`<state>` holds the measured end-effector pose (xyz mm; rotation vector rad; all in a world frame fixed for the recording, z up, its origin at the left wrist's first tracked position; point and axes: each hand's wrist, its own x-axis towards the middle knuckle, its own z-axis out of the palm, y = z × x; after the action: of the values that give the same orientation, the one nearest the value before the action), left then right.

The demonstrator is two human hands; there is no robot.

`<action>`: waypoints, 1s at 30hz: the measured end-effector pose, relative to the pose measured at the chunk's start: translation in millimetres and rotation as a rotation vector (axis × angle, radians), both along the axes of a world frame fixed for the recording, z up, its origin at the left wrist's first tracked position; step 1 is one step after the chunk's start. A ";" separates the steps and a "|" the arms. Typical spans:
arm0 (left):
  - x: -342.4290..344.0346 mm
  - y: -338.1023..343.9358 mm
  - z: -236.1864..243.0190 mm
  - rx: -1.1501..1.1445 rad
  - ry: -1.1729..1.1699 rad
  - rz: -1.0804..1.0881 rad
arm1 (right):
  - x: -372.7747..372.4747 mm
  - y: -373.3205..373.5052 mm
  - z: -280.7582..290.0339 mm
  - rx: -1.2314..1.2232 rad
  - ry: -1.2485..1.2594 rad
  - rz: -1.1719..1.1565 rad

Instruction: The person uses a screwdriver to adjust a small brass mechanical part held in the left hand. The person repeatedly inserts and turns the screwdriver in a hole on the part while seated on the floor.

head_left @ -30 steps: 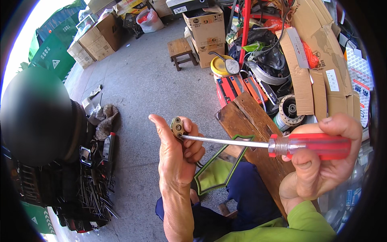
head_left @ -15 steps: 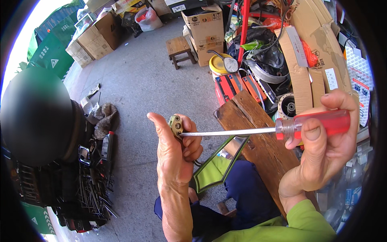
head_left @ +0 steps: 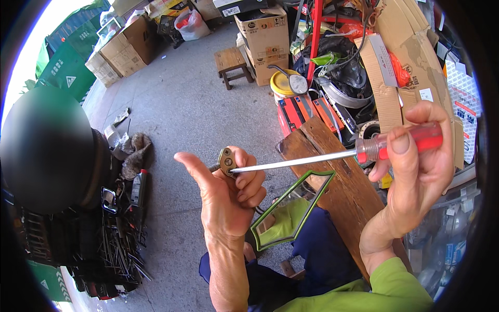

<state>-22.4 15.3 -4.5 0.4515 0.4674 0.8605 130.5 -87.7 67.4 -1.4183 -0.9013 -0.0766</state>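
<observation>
My left hand is closed round a small brass-coloured metal clamp with screws in its face, its thumb sticking out to the left. Below those fingers hangs a green-framed angular mirror, its stem mostly hidden by the hand; the glass reflects green. With bent fingers my right hand grips the red and clear handle of a screwdriver. Its long steel shaft slants down to the left, and the tip meets the clamp's lower screw.
A wooden bench stands under the right forearm. Left lies a heap of tools by a large dark rounded object. Farther off are a small stool, cartons, a yellow-lidded bucket and red boxes.
The screwdriver's handle has risen and shifted slightly left with my right hand, so the shaft slants more. The left thumb has swung outward, and the mirror has turned upward to the right.
</observation>
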 end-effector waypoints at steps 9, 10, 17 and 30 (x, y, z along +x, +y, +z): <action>0.1 3.5 -3.6 -0.071 -0.057 0.014 | 6.0 -21.5 -20.1 0.071 -0.323 0.124; -0.7 4.5 -4.9 -0.086 -0.057 0.002 | 4.5 -21.4 -20.2 0.065 -0.305 0.118; 4.5 2.8 -2.3 -0.100 0.033 -0.031 | 9.4 -27.1 -11.7 0.023 -0.363 0.006; 7.3 0.7 -11.8 -0.083 0.061 -0.077 | 16.4 -33.8 -13.1 0.072 -0.391 0.139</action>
<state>-15.1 16.0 -16.3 0.4175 0.5363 0.7516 146.9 -121.5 54.3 -1.2903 -1.3032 -0.2858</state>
